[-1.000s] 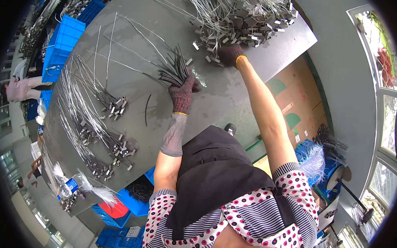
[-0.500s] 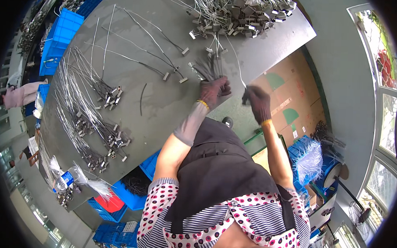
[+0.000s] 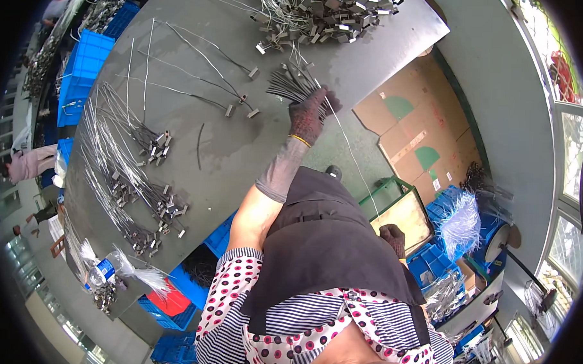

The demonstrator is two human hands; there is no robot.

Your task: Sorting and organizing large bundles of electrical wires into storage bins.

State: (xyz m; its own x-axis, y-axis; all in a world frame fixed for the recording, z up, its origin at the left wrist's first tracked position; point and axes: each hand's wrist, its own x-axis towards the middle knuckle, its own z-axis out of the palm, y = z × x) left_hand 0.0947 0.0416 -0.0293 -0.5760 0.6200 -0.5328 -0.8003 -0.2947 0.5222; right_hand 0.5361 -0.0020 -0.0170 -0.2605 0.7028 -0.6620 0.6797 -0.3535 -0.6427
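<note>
My left hand, in a dark glove with a grey sleeve, is closed around a bundle of short black tubes over the table's edge. The tubes fan out to the left of its fingers. One thin silvery wire runs down to the right from this hand. Its lower end meets my right hand, gloved and closed near my right hip. Just beyond the bundle lies a big heap of wires with small metal blocks.
On the grey table, several separate wires with metal ends lie left of my hand. Bunches of similar wires rest farther left. A green-framed stool and blue crates stand at the right, near flattened cardboard.
My right hand has moved down and back toward my hip, drawing the wire out long. My left hand has stayed by the table edge with the black tubes.
</note>
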